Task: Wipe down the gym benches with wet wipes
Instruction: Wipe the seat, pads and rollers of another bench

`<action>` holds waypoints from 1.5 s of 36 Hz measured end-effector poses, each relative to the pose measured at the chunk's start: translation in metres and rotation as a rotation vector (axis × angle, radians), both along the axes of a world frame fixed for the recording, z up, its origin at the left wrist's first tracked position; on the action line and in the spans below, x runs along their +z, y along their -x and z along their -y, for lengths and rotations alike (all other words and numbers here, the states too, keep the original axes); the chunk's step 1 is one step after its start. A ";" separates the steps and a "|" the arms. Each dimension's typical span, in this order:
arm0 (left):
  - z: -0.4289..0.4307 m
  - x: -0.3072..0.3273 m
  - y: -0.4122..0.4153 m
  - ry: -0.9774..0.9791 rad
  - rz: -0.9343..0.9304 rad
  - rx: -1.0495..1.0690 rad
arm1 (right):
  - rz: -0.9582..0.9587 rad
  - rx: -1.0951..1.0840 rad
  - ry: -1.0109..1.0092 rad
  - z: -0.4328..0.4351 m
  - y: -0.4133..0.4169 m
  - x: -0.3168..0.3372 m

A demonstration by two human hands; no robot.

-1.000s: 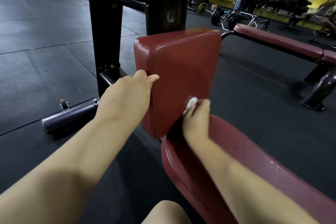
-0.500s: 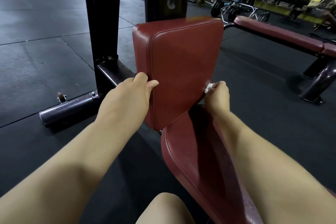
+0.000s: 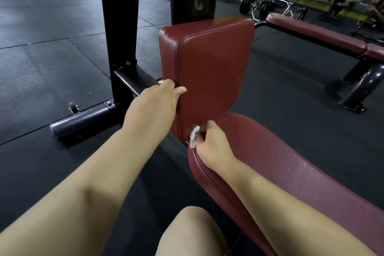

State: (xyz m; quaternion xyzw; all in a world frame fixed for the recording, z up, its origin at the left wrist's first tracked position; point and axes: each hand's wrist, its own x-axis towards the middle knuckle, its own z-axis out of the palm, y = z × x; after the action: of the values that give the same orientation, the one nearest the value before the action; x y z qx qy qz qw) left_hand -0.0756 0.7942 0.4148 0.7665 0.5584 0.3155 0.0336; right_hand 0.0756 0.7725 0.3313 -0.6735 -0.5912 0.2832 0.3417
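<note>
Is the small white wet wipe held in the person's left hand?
No, the right hand pinches the small white wet wipe, while the left hand grips the upright dark red padded cushion.

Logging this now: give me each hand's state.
Left hand: gripping the edge of the upright pad.
Right hand: closed on a white wipe.

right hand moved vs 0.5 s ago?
Yes. The right hand with the wet wipe went from the upright red pad's lower right edge leftward to its lower left corner.

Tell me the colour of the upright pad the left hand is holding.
Dark red, with a glossy vinyl look. The upright pad shows best in the head view.
</note>
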 end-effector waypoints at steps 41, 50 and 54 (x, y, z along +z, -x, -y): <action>0.023 0.290 0.144 0.805 -0.442 -0.063 | 0.715 0.371 0.606 -0.001 0.040 0.403; 0.024 0.356 0.189 0.816 -0.352 -0.001 | 0.549 0.291 0.402 -0.006 0.088 0.466; 0.015 0.359 0.200 0.804 -0.303 0.054 | 0.500 0.241 0.258 -0.016 0.105 0.458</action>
State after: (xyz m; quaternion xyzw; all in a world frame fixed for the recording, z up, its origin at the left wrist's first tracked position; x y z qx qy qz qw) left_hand -0.2755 0.7792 0.7742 0.7152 0.6553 -0.0425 0.2393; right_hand -0.0290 0.7884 0.7892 -0.6851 -0.6918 0.2199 0.0611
